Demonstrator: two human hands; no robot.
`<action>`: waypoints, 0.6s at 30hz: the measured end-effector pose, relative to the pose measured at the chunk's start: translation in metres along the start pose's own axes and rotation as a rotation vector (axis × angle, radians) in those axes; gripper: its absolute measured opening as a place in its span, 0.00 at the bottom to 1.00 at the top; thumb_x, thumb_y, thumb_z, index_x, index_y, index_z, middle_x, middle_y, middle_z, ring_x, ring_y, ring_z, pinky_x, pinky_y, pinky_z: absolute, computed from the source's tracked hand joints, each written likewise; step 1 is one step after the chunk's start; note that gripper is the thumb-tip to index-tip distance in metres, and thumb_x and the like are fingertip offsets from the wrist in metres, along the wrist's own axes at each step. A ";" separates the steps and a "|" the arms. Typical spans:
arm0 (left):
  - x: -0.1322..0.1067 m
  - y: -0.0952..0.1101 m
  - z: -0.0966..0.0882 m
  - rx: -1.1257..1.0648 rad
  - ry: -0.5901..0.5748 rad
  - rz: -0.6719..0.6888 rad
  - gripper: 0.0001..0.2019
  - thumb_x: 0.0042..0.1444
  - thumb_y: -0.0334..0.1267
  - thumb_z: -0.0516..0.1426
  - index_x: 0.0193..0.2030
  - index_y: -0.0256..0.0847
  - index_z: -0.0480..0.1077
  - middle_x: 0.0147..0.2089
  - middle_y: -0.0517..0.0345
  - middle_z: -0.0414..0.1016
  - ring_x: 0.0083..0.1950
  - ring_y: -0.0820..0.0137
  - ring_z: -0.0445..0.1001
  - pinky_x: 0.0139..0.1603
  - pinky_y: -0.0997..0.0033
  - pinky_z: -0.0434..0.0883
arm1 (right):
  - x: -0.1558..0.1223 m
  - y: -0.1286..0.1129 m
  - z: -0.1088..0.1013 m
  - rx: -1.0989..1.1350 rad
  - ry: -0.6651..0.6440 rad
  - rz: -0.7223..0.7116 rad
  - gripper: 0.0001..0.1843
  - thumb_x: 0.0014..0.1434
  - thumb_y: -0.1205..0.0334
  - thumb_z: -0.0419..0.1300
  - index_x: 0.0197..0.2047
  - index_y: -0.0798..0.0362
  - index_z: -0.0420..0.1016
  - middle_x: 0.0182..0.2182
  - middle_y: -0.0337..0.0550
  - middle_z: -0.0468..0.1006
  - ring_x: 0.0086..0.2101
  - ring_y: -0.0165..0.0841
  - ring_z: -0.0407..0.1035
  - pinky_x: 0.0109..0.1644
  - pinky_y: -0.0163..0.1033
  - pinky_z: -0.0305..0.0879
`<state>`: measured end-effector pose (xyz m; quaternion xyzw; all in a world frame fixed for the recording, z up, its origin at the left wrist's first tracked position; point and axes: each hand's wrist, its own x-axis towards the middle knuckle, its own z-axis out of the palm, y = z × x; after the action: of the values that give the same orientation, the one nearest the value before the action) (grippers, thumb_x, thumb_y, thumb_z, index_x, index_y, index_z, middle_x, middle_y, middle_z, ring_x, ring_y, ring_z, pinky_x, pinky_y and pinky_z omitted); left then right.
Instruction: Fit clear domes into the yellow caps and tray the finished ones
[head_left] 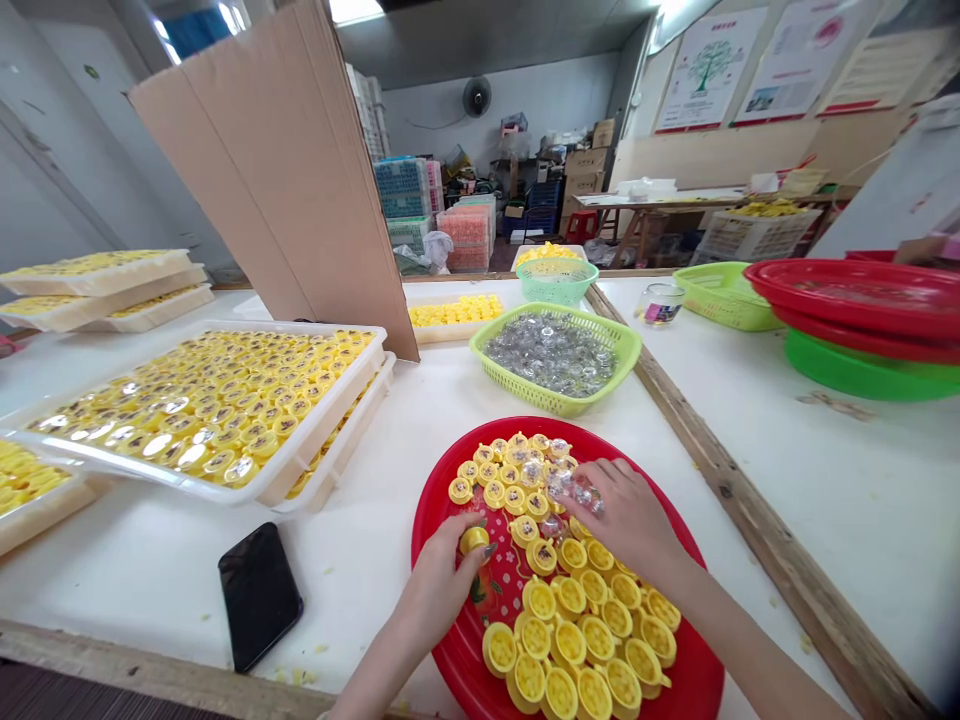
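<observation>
Head view showed a small yellow cup (474,541) pinched between the thumb and fingers of the left hand (441,572), over the left side of a red tray (437,485). The right hand (628,505) lay with bent fingers over clear plastic pieces (576,488); whether it gripped any, I could not tell. Cups with printed tops (494,494) sat in the tray's far part, open cups (570,642) in its near right. Beyond stood a green basket (517,386) of clear pieces. Left on the white table (349,565) lay a black phone (259,597), nearer than a white tray (328,416) and upright cardboard (277,170).
</observation>
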<state>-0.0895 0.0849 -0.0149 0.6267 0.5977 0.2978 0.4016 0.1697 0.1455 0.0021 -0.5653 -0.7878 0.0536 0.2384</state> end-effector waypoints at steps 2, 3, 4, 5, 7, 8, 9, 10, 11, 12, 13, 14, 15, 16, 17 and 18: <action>0.005 0.001 -0.001 0.121 -0.005 -0.007 0.16 0.58 0.40 0.55 0.52 0.39 0.69 0.48 0.47 0.76 0.50 0.58 0.74 0.52 0.57 0.70 | 0.011 -0.006 0.007 0.015 -0.065 0.102 0.16 0.55 0.46 0.63 0.35 0.51 0.72 0.34 0.48 0.77 0.39 0.48 0.68 0.42 0.52 0.64; 0.006 0.002 -0.001 0.150 -0.007 0.000 0.14 0.57 0.39 0.56 0.49 0.39 0.70 0.47 0.47 0.76 0.50 0.57 0.74 0.53 0.56 0.70 | 0.015 -0.007 0.010 0.037 -0.085 0.128 0.15 0.54 0.46 0.63 0.32 0.50 0.71 0.33 0.47 0.77 0.38 0.47 0.68 0.40 0.50 0.64; 0.006 0.004 -0.001 0.163 -0.004 0.012 0.12 0.56 0.38 0.57 0.47 0.39 0.71 0.49 0.47 0.75 0.52 0.57 0.72 0.55 0.55 0.68 | 0.017 -0.008 0.012 0.066 -0.101 0.139 0.14 0.53 0.47 0.63 0.30 0.49 0.70 0.31 0.46 0.77 0.37 0.46 0.68 0.39 0.49 0.63; 0.005 0.004 -0.001 0.176 0.011 0.029 0.12 0.56 0.38 0.57 0.47 0.40 0.71 0.52 0.47 0.73 0.55 0.56 0.70 0.58 0.54 0.66 | 0.019 -0.007 0.013 0.099 -0.113 0.143 0.13 0.54 0.49 0.63 0.28 0.49 0.69 0.30 0.45 0.77 0.36 0.45 0.68 0.38 0.47 0.63; 0.002 0.004 -0.002 0.244 0.080 0.078 0.14 0.58 0.36 0.56 0.52 0.40 0.70 0.59 0.46 0.68 0.61 0.55 0.65 0.62 0.50 0.62 | 0.019 -0.005 0.013 0.180 -0.135 0.160 0.11 0.55 0.52 0.61 0.27 0.49 0.69 0.30 0.43 0.77 0.35 0.41 0.69 0.37 0.44 0.63; 0.000 0.003 -0.002 0.294 0.127 0.106 0.16 0.59 0.35 0.55 0.55 0.40 0.68 0.62 0.45 0.66 0.63 0.54 0.63 0.63 0.48 0.61 | 0.018 -0.002 0.012 0.222 -0.142 0.174 0.11 0.56 0.53 0.60 0.28 0.49 0.69 0.30 0.42 0.78 0.34 0.39 0.70 0.35 0.42 0.64; -0.002 0.002 -0.003 0.346 0.166 0.135 0.17 0.61 0.34 0.53 0.57 0.40 0.67 0.63 0.45 0.65 0.64 0.54 0.62 0.63 0.47 0.61 | 0.017 0.000 0.010 0.264 -0.147 0.190 0.11 0.57 0.53 0.60 0.28 0.49 0.69 0.29 0.42 0.78 0.32 0.38 0.70 0.34 0.41 0.64; -0.003 0.001 -0.004 0.393 0.189 0.161 0.16 0.62 0.33 0.51 0.57 0.40 0.67 0.61 0.45 0.67 0.62 0.55 0.64 0.62 0.48 0.63 | 0.015 0.002 0.008 0.301 -0.148 0.208 0.11 0.57 0.52 0.59 0.28 0.49 0.69 0.28 0.41 0.78 0.31 0.36 0.70 0.33 0.40 0.64; -0.004 0.001 -0.005 0.427 0.195 0.178 0.16 0.63 0.32 0.50 0.56 0.40 0.68 0.59 0.46 0.69 0.60 0.56 0.67 0.60 0.49 0.65 | 0.013 0.004 0.005 0.330 -0.147 0.223 0.12 0.58 0.52 0.58 0.28 0.49 0.69 0.28 0.41 0.78 0.29 0.35 0.71 0.31 0.39 0.64; -0.005 0.001 -0.006 0.440 0.187 0.184 0.15 0.63 0.31 0.49 0.54 0.41 0.69 0.56 0.47 0.71 0.58 0.57 0.69 0.58 0.50 0.67 | 0.010 0.006 0.002 0.368 -0.141 0.240 0.13 0.59 0.50 0.57 0.29 0.49 0.68 0.27 0.41 0.79 0.28 0.34 0.71 0.31 0.38 0.65; -0.007 0.002 -0.008 0.445 0.179 0.186 0.14 0.64 0.31 0.48 0.52 0.41 0.70 0.55 0.47 0.72 0.56 0.57 0.71 0.57 0.51 0.69 | 0.008 0.007 -0.001 0.428 -0.128 0.266 0.14 0.59 0.49 0.58 0.30 0.49 0.67 0.27 0.41 0.79 0.28 0.34 0.72 0.30 0.38 0.66; -0.010 0.004 -0.010 0.450 0.176 0.190 0.14 0.64 0.31 0.48 0.51 0.41 0.71 0.54 0.47 0.73 0.55 0.57 0.71 0.56 0.52 0.69 | 0.005 0.007 -0.004 0.511 -0.110 0.303 0.15 0.59 0.47 0.58 0.31 0.49 0.67 0.28 0.42 0.80 0.28 0.34 0.73 0.31 0.38 0.66; -0.014 0.008 -0.013 0.457 0.170 0.201 0.14 0.64 0.31 0.48 0.51 0.41 0.71 0.54 0.47 0.72 0.56 0.57 0.71 0.57 0.51 0.68 | 0.002 0.007 -0.008 0.612 -0.090 0.347 0.16 0.57 0.45 0.60 0.32 0.49 0.66 0.28 0.42 0.80 0.28 0.34 0.73 0.30 0.37 0.67; -0.020 0.013 -0.016 0.463 0.145 0.221 0.15 0.63 0.31 0.48 0.51 0.42 0.71 0.55 0.47 0.72 0.56 0.57 0.70 0.58 0.51 0.67 | -0.001 0.006 -0.011 0.726 -0.073 0.393 0.18 0.56 0.44 0.62 0.34 0.49 0.66 0.27 0.41 0.80 0.27 0.34 0.73 0.29 0.37 0.67; -0.026 0.018 -0.018 0.469 0.096 0.245 0.15 0.63 0.30 0.49 0.53 0.43 0.71 0.56 0.48 0.70 0.58 0.57 0.68 0.60 0.51 0.65 | -0.006 0.005 -0.014 0.844 -0.064 0.437 0.20 0.53 0.43 0.64 0.35 0.49 0.65 0.26 0.41 0.80 0.26 0.34 0.73 0.28 0.36 0.67; -0.033 0.023 -0.021 0.463 -0.004 0.278 0.16 0.61 0.29 0.51 0.53 0.46 0.71 0.55 0.50 0.70 0.58 0.58 0.68 0.60 0.51 0.64 | -0.010 0.003 -0.017 0.951 -0.066 0.472 0.22 0.51 0.42 0.66 0.36 0.49 0.65 0.26 0.42 0.81 0.25 0.34 0.73 0.26 0.36 0.67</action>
<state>-0.0988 0.0557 0.0188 0.7786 0.5573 0.2043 0.2039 0.1818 0.1342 0.0126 -0.5547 -0.5350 0.4747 0.4251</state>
